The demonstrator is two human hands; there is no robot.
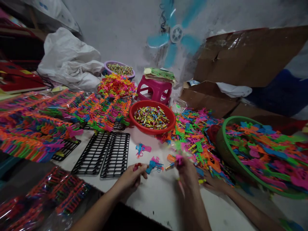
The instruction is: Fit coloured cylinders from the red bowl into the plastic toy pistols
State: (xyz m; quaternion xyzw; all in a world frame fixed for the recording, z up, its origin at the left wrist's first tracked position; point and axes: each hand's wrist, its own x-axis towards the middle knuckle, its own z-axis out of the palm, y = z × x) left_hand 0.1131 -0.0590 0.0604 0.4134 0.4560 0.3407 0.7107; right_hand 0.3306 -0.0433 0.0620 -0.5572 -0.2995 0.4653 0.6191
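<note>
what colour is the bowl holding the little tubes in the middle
Red: the bowl shows best in the head view, its only view.

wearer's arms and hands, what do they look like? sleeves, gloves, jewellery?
Both forearms are bare to the frame edge: no sleeves in view. The left hand and right hand wear no gloves; no rings, watch or bracelets can be made out. The right hand is motion-blurred, so small details are uncertain.
</note>
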